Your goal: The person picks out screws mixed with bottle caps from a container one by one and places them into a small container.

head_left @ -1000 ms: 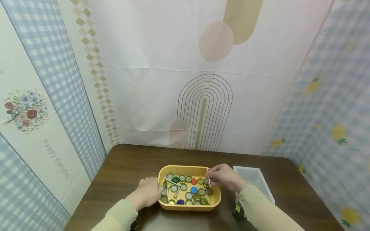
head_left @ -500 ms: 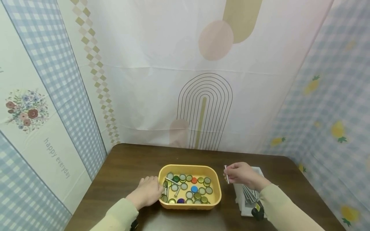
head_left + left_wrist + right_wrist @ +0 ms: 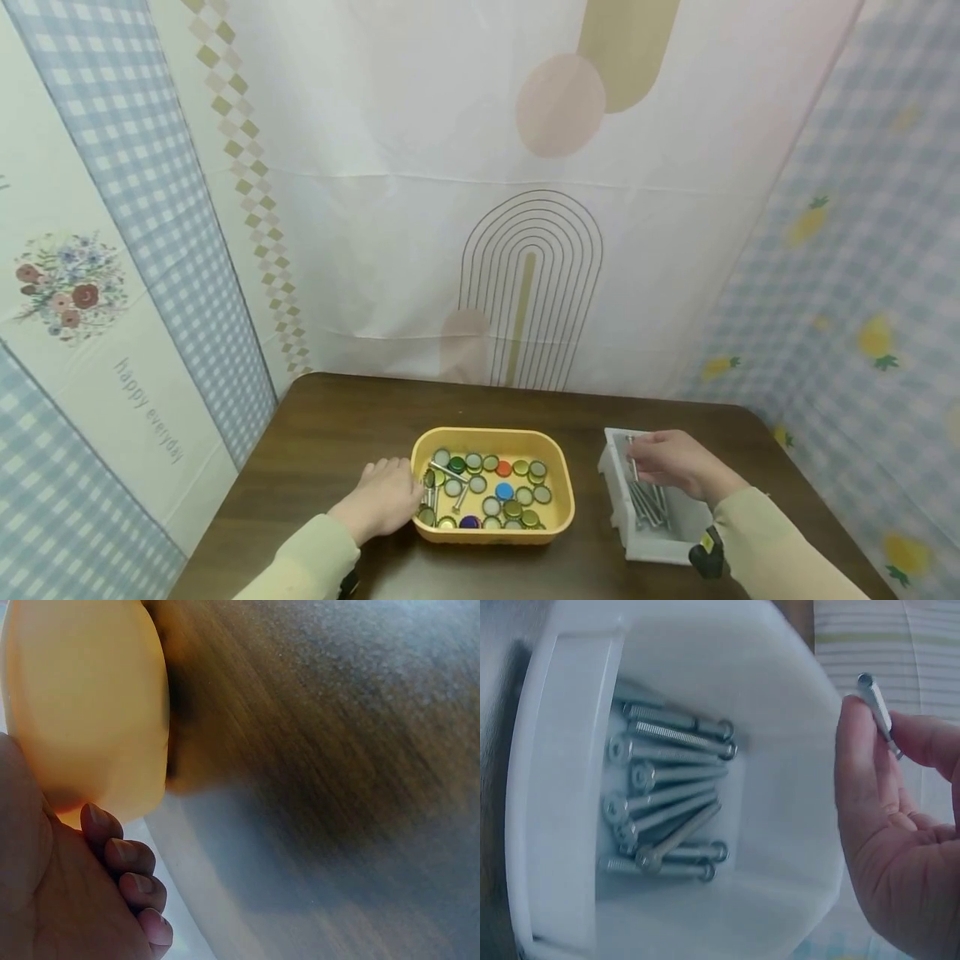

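My right hand [image 3: 671,460] pinches a long metal bolt [image 3: 633,458] between thumb and fingers over the white bin [image 3: 697,512]. In the right wrist view that bolt [image 3: 877,709] stands tilted, apart from the several bolts [image 3: 671,754] lying inside the bin. My left hand [image 3: 384,497] rests at the left side of the yellow tray [image 3: 495,539], touching its rim, its fingers loosely bent in the left wrist view. Several bottle caps [image 3: 512,510] in green, gold, silver, blue, red and purple lie in the tray. A few bolts [image 3: 448,472] lie among them at its left end.
Both containers stand on a dark brown wooden table [image 3: 352,417], with a gap of tabletop between them. A patterned cloth [image 3: 375,275] hangs behind the table's back edge. Checked cloths hang at left and right.
My right hand has moved right, carrying the bolt from the yellow tray to over the white bin. The left hand has stayed by the tray.
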A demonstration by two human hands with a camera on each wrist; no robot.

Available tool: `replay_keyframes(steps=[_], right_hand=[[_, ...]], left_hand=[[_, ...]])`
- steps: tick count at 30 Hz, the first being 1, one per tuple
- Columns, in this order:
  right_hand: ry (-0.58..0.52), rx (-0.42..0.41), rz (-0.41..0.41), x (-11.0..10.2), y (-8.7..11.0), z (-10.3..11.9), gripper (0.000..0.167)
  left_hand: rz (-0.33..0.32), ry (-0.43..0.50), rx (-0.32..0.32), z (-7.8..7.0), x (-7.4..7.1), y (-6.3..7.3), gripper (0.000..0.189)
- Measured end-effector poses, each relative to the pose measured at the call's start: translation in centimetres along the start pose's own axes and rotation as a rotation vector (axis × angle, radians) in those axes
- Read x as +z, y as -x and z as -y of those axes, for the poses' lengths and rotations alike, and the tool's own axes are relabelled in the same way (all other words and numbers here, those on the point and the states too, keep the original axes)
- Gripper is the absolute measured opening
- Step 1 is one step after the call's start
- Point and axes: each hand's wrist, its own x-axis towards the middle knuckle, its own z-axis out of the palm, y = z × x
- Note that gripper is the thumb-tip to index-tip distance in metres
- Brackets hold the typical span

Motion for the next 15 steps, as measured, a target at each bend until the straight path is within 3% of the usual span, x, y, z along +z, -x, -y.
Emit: replay_keyframes(steps=[8,15], right_hand=[[0.018,0.066,-0.072,-0.8,0.2,-1.6,0.027],[0.082,0.082,-0.11,0.6,-0.2,-2.9,0.01]], left_hand=[[0.016,0.001,-0.013,0.1,0.1,-0.2,0.029],[0.006,0.005,-0.013,0.2,0.1,0.0,0.03]])
